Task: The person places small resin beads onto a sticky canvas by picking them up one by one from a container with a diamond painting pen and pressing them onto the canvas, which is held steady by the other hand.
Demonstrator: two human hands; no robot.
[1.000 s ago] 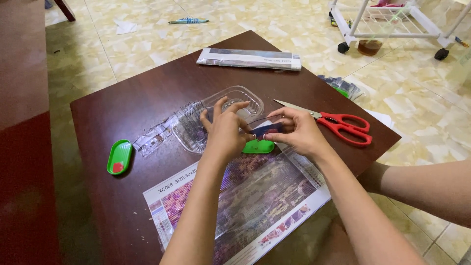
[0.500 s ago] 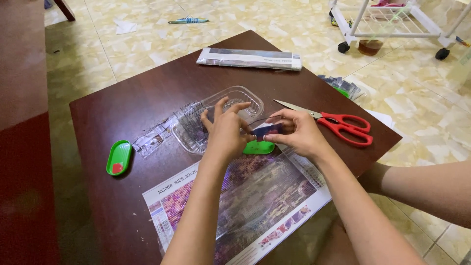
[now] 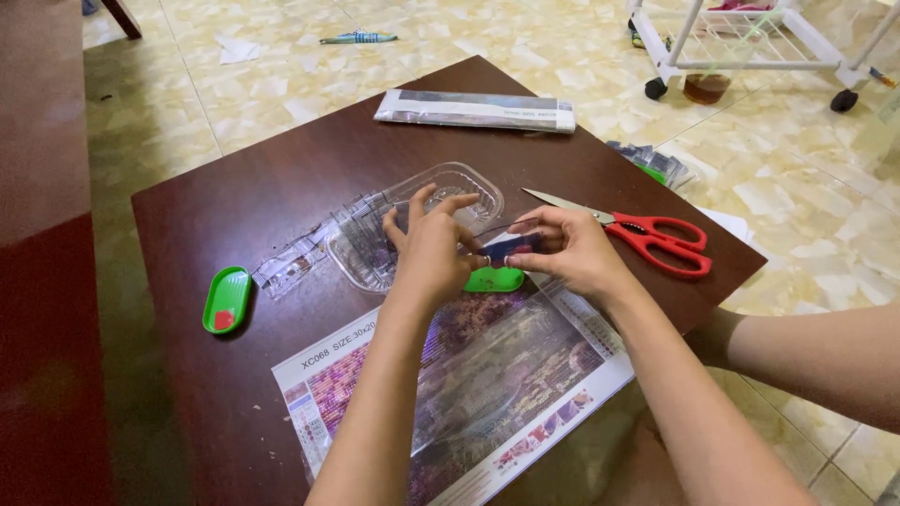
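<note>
Both hands meet above the middle of a dark brown table. My left hand and my right hand pinch a small clear packet of dark beads between their fingertips. Right beneath the packet lies a small green tray. Behind my left hand sits a clear plastic tray holding several small bead packets. A printed diamond-painting canvas lies under my forearms at the near edge.
Red-handled scissors lie right of my right hand. A second green tray with a red bit sits at the left. A rolled grey package lies at the far edge. A white wheeled rack stands on the tiled floor.
</note>
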